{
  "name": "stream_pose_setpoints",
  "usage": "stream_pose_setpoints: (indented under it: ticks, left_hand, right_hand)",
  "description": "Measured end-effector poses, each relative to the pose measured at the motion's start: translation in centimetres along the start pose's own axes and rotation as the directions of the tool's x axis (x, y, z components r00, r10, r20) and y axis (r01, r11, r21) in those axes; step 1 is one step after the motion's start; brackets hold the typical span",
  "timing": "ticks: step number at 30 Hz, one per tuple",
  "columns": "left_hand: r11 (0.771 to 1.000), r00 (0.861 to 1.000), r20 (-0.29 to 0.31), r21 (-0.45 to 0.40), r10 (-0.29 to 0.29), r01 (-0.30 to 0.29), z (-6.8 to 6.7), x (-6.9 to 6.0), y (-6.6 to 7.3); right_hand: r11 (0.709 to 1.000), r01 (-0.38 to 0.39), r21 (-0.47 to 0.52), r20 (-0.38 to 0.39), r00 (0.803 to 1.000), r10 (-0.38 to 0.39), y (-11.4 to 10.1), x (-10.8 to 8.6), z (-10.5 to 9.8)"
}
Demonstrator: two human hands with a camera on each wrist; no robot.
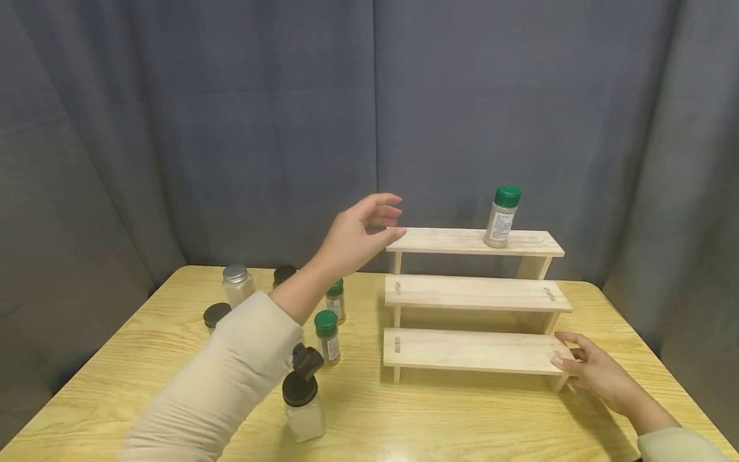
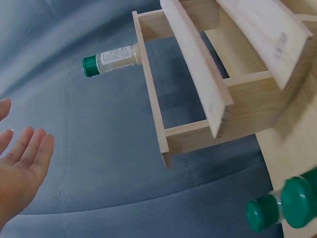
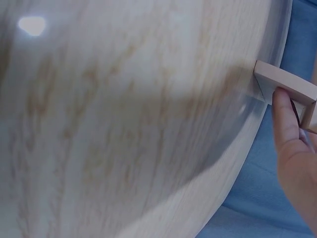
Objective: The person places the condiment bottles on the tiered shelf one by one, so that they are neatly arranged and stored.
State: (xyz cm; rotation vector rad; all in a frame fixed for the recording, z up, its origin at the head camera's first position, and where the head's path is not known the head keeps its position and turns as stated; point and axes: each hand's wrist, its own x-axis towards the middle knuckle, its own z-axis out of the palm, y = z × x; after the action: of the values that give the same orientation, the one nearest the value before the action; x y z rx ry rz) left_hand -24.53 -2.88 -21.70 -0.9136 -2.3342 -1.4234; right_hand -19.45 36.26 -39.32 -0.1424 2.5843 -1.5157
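A three-tier wooden display rack (image 1: 479, 294) stands on the table. One green-capped spice bottle (image 1: 501, 218) is upright on its top tier, right of the middle; the left wrist view shows that same bottle (image 2: 116, 55) sideways. My left hand (image 1: 360, 234) is raised by the top tier's left end, fingers loosely bent and holding nothing. In the left wrist view the left hand (image 2: 25, 163) appears apart from the rack. At the bottom tier's right end, my right hand (image 1: 600, 375) grips the rack, thumb on the board's edge. The right wrist view shows the right hand (image 3: 294, 148) against the rack's side.
Left of the rack stand two green-capped bottles, one nearer (image 1: 328, 337) and one farther (image 1: 336, 301). Around my left forearm are a silver-lidded jar (image 1: 237, 282) and black-lidded jars, including one in front (image 1: 303, 410). Grey-blue curtains (image 1: 260, 128) hang behind the table (image 1: 450, 417).
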Motion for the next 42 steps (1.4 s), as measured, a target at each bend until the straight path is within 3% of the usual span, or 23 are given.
stream_pose_setpoints:
  ticks: [12, 24, 42]
  left_hand:
    - [0.998, 0.998, 0.010, -0.016, -0.063, 0.064, -1.3, -3.8, -1.0]
    - [0.995, 0.995, 0.017, -0.007, -0.102, 0.102, -2.4, -6.3, -2.4]
    - [0.983, 0.985, 0.046, -0.072, -0.165, 0.168, -2.3, -10.3, -4.6]
  right_hand:
    - [1.000, -0.001, 0.006, -0.017, 1.000, 0.001, 0.0, -0.1, 0.0]
    - [0.999, -0.031, 0.011, -0.030, 0.999, 0.031, -0.4, -0.2, 0.2]
    - [0.998, -0.050, 0.046, -0.028, 0.998, 0.051, -0.4, -0.1, 0.1]
